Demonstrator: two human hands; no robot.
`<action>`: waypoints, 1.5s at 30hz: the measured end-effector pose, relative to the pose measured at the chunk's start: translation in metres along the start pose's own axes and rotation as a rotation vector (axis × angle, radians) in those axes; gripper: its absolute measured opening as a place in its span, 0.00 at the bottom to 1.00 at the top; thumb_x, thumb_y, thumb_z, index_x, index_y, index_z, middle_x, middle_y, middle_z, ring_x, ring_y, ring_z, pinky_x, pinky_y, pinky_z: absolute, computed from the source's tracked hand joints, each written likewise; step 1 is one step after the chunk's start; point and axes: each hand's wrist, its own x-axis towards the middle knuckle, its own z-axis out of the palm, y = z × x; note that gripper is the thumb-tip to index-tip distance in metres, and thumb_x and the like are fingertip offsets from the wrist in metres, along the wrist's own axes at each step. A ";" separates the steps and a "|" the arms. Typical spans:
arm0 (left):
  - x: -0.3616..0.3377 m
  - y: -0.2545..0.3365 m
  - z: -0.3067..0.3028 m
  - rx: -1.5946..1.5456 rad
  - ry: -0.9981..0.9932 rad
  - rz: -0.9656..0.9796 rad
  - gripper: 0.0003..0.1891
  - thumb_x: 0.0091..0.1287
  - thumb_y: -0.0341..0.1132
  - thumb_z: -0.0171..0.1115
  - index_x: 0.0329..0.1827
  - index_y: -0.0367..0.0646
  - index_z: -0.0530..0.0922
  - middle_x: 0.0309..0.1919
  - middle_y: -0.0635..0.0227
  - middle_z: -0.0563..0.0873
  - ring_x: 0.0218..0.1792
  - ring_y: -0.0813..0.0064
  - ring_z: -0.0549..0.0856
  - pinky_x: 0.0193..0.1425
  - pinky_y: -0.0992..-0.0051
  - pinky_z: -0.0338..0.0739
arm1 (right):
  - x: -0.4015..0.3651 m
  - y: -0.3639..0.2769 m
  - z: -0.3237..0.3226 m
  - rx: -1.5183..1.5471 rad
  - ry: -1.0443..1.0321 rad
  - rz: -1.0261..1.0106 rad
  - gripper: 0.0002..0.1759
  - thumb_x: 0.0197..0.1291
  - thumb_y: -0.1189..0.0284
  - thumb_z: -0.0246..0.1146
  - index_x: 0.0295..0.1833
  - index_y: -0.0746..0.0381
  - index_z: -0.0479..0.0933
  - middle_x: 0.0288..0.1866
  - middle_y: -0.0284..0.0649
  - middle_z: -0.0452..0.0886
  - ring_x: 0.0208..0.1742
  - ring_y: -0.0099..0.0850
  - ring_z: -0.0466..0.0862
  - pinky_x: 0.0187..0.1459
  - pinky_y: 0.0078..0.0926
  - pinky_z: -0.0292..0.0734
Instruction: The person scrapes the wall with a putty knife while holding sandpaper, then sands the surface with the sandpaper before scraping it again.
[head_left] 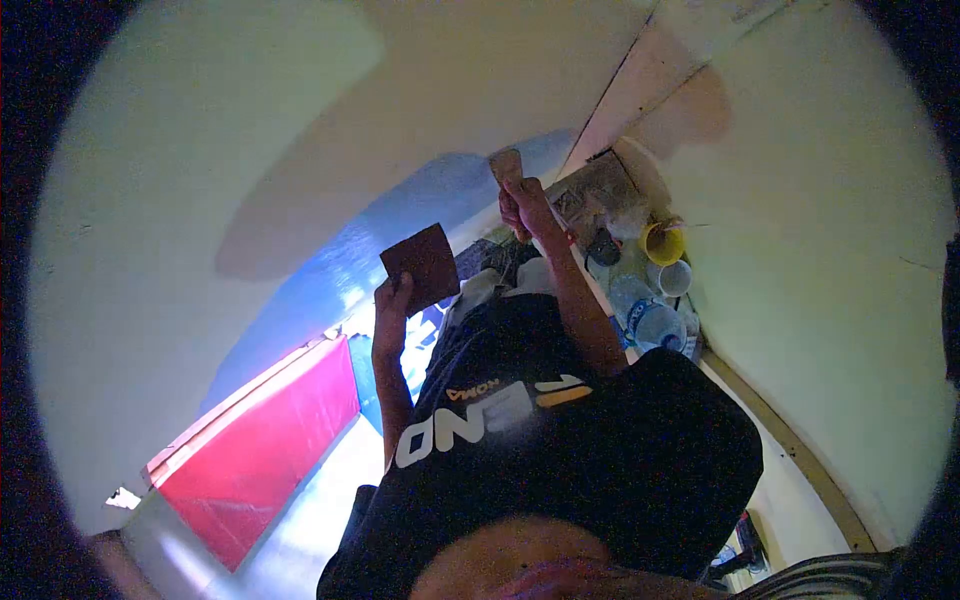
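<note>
My left hand (pixel 396 292) is closed on the lower left edge of a flat, dark brown square sheet (pixel 430 268), its thumb lying over the face. To the right and higher in the view, my right hand (pixel 529 208) is wrapped round the handle of a putty knife (pixel 506 164). The knife's wide, pale blade points up toward the wall. The two hands are apart, both in front of my dark printed shirt (pixel 560 430).
On the right, a yellow container (pixel 662 243), a white cup (pixel 671 277) and a large clear plastic bottle (pixel 655 322) stand by the wall. A red panel (pixel 265 450) is at lower left. A pale wall (pixel 200 130) curves overhead, with blue below it.
</note>
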 end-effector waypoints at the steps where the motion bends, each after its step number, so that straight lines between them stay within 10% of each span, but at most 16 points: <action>1: 0.003 -0.004 -0.002 -0.001 -0.014 0.019 0.20 0.69 0.47 0.53 0.47 0.35 0.75 0.38 0.66 0.82 0.39 0.78 0.81 0.43 0.75 0.76 | 0.002 -0.006 0.003 -0.013 0.003 -0.019 0.28 0.63 0.51 0.56 0.17 0.58 0.66 0.09 0.30 0.63 0.08 0.21 0.62 0.11 0.22 0.54; 45: 0.002 -0.016 0.006 -0.315 -0.019 -0.013 0.22 0.67 0.44 0.56 0.54 0.33 0.72 0.45 0.63 0.82 0.43 0.72 0.82 0.48 0.72 0.77 | 0.007 -0.013 0.015 0.019 0.005 0.005 0.26 0.62 0.52 0.58 0.18 0.59 0.67 0.11 0.31 0.64 0.10 0.21 0.63 0.13 0.22 0.55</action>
